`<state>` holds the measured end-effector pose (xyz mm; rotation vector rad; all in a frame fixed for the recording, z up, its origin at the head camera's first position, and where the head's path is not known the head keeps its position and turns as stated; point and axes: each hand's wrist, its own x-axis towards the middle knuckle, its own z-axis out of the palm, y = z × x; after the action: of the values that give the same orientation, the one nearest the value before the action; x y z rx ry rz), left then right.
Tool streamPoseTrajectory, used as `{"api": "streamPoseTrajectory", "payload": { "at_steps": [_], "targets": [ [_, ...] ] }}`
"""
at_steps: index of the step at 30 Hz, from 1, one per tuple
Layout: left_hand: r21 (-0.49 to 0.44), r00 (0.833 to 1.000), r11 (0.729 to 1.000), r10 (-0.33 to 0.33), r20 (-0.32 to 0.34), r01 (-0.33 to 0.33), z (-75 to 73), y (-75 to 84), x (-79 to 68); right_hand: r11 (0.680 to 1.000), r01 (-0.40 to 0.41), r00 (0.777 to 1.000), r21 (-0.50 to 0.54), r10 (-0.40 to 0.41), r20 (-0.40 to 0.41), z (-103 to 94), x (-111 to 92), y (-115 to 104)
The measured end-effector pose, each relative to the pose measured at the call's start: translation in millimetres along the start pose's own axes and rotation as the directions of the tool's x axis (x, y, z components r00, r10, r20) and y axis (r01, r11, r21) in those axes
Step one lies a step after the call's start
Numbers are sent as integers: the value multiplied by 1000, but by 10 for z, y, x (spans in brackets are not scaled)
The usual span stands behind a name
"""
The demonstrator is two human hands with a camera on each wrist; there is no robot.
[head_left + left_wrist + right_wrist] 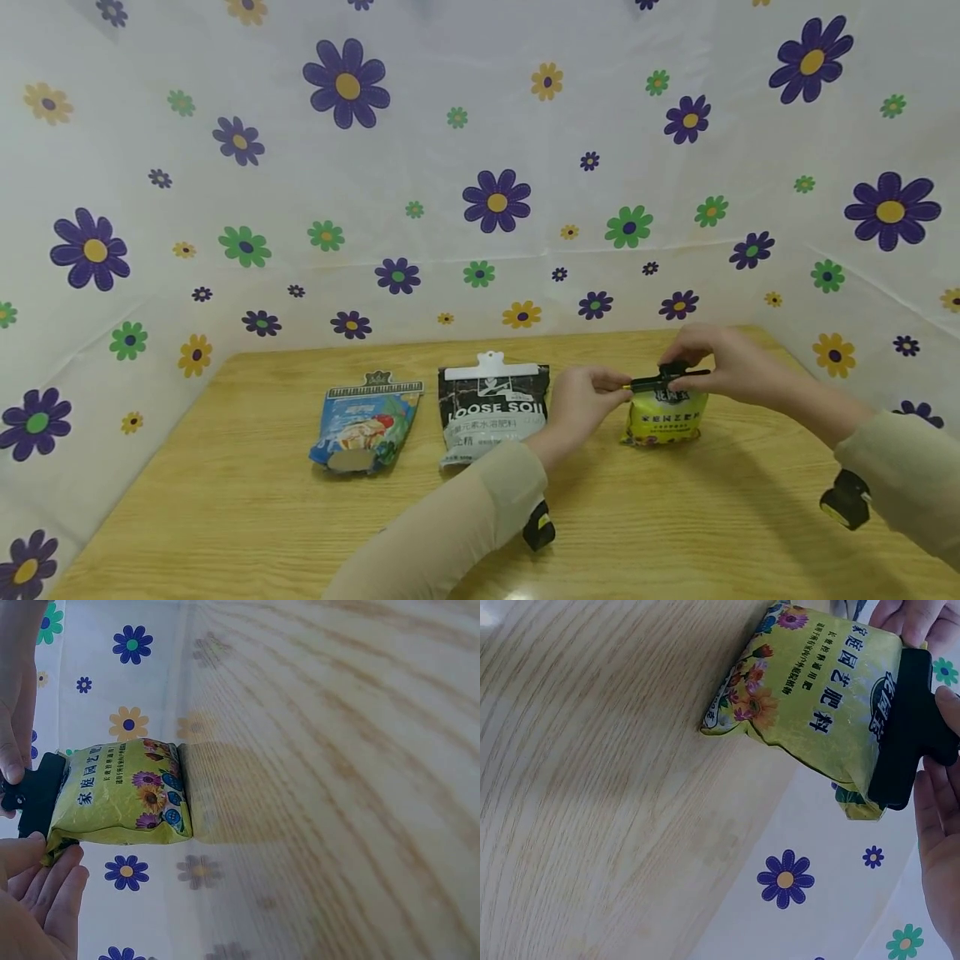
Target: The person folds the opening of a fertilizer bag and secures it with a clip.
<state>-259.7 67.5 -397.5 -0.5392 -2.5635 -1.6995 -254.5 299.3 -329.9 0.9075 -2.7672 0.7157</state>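
Observation:
A yellow-green fertilizer bag (663, 425) with printed flowers stands at the right of the table. Across its top runs a wide black bag clip (902, 731), with a corner of the bag sticking out past one end in the right wrist view. My right hand (723, 358) grips the clip's handle between thumb and fingers. At the bag's other top corner, my left hand (581, 408) pinches the edge beside the clip's end, thumb on one side and fingers behind in the left wrist view. The bag's front (124, 795) looks plump.
Left of my left hand, a black and grey LOOSE SOIL bag (491, 425) wears a white clip (491, 367). Farther left lies a blue food-picture bag (367, 433) with a dark patterned clip (378, 386). A flower-printed cloth (420, 167) backs the wooden table (225, 517).

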Motion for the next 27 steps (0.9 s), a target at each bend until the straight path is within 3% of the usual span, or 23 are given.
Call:
{"api": "streamPoseTrajectory", "payload": {
  "at_steps": [27],
  "targets": [
    [34,1000,999,24,1,-24,-3,-11,-28,999,-31,1000,21,31,-1,58,-82,63]
  ]
}}
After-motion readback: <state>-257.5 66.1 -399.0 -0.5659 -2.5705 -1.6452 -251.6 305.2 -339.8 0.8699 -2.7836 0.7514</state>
